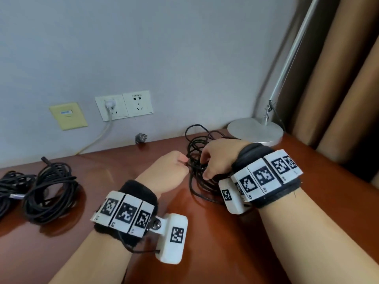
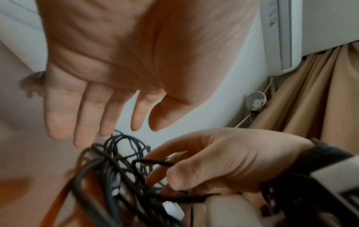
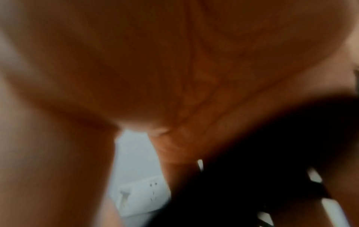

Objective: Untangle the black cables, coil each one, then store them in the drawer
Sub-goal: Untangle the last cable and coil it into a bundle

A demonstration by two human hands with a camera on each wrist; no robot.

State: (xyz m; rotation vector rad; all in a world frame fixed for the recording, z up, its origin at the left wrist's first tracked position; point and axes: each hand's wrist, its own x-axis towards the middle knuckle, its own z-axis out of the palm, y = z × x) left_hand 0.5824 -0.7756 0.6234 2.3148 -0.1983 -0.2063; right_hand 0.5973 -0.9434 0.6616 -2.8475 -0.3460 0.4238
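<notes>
A loose tangle of black cable (image 1: 196,144) lies on the brown desk (image 1: 215,242) near the wall. My right hand (image 1: 217,156) reaches into it, and its curled fingers (image 2: 165,173) grip several strands. My left hand (image 1: 174,167) is just left of the tangle; in the left wrist view its fingers (image 2: 91,119) are straight and hover above the cable loops (image 2: 116,169), holding nothing. The right wrist view is blurred, showing only my palm (image 3: 136,61) and dark cable (image 3: 252,153). No drawer is in view.
A coiled black cable (image 1: 49,191) and another black bundle (image 1: 10,185) lie at the desk's left. A silver lamp base (image 1: 256,130) stands behind the tangle by the curtain (image 1: 338,78). Wall sockets (image 1: 123,107) and a loose grey plug (image 1: 141,138) are at the back.
</notes>
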